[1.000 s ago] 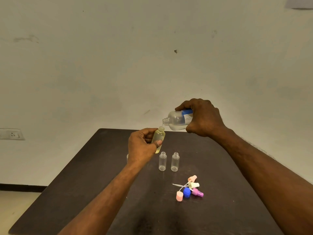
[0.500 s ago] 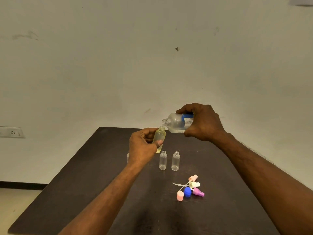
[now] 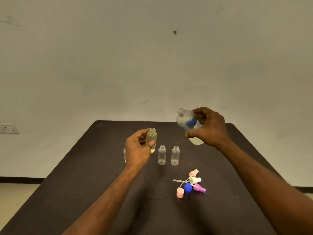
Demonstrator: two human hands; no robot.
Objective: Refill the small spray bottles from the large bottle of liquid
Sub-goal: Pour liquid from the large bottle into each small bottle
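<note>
A clear bottle (image 3: pixel 124 155) stands mostly hidden behind the left hand (image 3: pixel 137 150). The large bottle's label (image 3: pixel 191 123) is too blurred to read; the table (image 3: pixel 84 167) runs off the bottom edge

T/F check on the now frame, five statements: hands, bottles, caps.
1. The left hand holds a small bottle of yellowish liquid. True.
2. The large bottle is capped. False: its neck is open.
3. Two empty small bottles stand upright on the table. True.
4. The right hand is empty. False: it grips the large bottle.
5. The spray caps are screwed on. False: they lie loose on the table.
</note>
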